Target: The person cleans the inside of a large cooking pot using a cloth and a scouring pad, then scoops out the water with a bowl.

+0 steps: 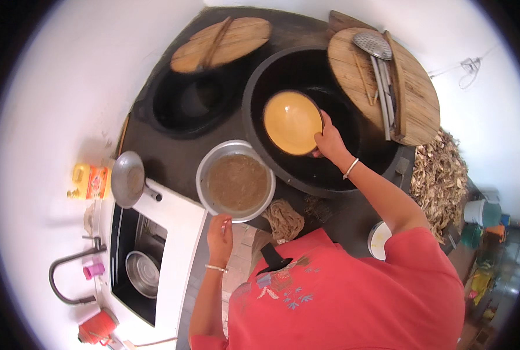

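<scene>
My right hand [330,139] grips the rim of a yellow-lined bowl [293,123] with a dark edge, held over a large dark wok [260,78] set in the stove top. My left hand [220,234] is at the near rim of a metal basin [203,192] that holds brown, cloudy liquid [238,182]; whether the fingers grip the rim is hard to tell. Beside the basin lies a crumpled tan cloth [285,220]. The basin stands close against the near left side of the wok.
Behind is a second dark wok [190,103] with a wooden lid [242,41]. A round wooden lid [419,100] bearing a metal skimmer [372,45] covers the right side. At left are a sink [129,286], a faucet [54,271] and a small pan [128,179]. Dry husks [441,183] lie right.
</scene>
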### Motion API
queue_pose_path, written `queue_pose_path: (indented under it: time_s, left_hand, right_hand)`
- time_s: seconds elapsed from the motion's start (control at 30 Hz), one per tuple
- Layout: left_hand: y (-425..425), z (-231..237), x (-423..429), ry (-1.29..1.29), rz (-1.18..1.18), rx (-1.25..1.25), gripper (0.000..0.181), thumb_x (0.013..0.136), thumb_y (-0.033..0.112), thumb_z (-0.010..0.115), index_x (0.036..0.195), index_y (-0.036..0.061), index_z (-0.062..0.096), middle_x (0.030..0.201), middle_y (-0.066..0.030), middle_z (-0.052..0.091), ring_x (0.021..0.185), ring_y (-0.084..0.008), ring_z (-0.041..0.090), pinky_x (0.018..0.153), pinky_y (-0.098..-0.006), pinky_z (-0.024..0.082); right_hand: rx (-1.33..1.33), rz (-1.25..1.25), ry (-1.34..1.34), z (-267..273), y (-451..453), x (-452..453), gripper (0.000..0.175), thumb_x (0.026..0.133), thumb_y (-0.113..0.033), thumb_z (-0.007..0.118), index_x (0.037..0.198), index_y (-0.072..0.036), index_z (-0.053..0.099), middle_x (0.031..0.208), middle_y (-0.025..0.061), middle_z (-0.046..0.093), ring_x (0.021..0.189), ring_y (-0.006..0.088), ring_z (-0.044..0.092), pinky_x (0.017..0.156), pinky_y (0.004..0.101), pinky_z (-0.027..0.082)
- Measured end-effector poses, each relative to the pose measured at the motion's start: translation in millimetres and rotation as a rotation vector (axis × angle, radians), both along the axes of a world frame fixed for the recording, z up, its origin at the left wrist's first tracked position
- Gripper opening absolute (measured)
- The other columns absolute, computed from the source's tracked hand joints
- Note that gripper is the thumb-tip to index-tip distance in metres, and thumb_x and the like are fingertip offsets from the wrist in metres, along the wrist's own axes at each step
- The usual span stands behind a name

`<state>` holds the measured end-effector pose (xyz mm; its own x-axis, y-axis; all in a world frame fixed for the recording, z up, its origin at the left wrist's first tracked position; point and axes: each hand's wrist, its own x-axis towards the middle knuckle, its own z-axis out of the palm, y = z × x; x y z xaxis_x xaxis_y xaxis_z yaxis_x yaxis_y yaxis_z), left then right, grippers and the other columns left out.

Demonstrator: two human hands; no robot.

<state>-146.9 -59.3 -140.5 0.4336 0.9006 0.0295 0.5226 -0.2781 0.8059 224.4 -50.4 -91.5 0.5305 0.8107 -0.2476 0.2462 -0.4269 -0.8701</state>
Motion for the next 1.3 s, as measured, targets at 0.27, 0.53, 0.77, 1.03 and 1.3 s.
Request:
queue_pose_path:
  time_s: [0.27, 0.53, 0.77, 1.03, 1.3]
  left_hand:
    - [0, 8, 7, 0.108, -0.059, 0.009, 0.01, 0.085, 0.001, 0.054, 0.093, -0.0008, 0.058, 0.097, -0.0159, 0.059, 0.092, -0.0334, 0.056, 0.082, -0.038, 0.045]
    - [1, 9, 4, 0.139, -0.027, -0.026, 0.011, 0.085, 0.001, 0.053, 0.094, -0.0007, 0.058, 0.099, -0.0164, 0.058, 0.093, -0.0328, 0.057, 0.083, -0.0376, 0.045]
    - [5, 8, 4, 0.114, -0.034, -0.019, 0.01, 0.085, 0.0, 0.053, 0.094, -0.0009, 0.058, 0.097, -0.0157, 0.058, 0.092, -0.0314, 0.057, 0.081, -0.0361, 0.045]
    - [7, 10, 11, 0.092, -0.032, -0.005, 0.01, 0.084, 0.0, 0.054, 0.094, -0.0008, 0.058, 0.096, -0.0159, 0.058, 0.09, -0.0315, 0.057, 0.08, -0.0355, 0.046]
    - [4, 14, 18, 0.104, -0.036, 0.025, 0.009, 0.085, 0.001, 0.054, 0.093, -0.0002, 0.058, 0.096, -0.0153, 0.059, 0.09, -0.0326, 0.058, 0.079, -0.0365, 0.046]
  right_hand:
    - [-0.583, -0.155, -0.539, -140, -39, 147, 0.045, 0.083, -0.006, 0.044, 0.127, -0.003, 0.038, 0.109, 0.0276, 0.057, 0.081, 0.0406, 0.064, 0.068, 0.0443, 0.054]
    - [-0.556, -0.309, -0.555, -177, -42, 160, 0.042, 0.088, -0.011, 0.036, 0.13, -0.007, 0.033, 0.118, 0.0295, 0.05, 0.091, 0.046, 0.058, 0.079, 0.0515, 0.048]
    - [-0.251, -0.522, 0.2, -193, 29, 70, 0.047, 0.087, -0.005, 0.037, 0.133, -0.011, 0.029, 0.106, 0.0204, 0.058, 0.066, 0.0291, 0.066, 0.049, 0.0327, 0.055]
    - [-0.023, -0.304, 0.858, -147, 44, 41, 0.036, 0.082, 0.001, 0.039, 0.118, -0.001, 0.04, 0.082, 0.0162, 0.062, 0.056, 0.0219, 0.062, 0.043, 0.0272, 0.051]
    - [0.101, -0.148, 0.564, -18, 30, 6, 0.045, 0.079, 0.004, 0.037, 0.124, 0.005, 0.031, 0.077, 0.0174, 0.06, 0.05, 0.0211, 0.061, 0.04, 0.0282, 0.051]
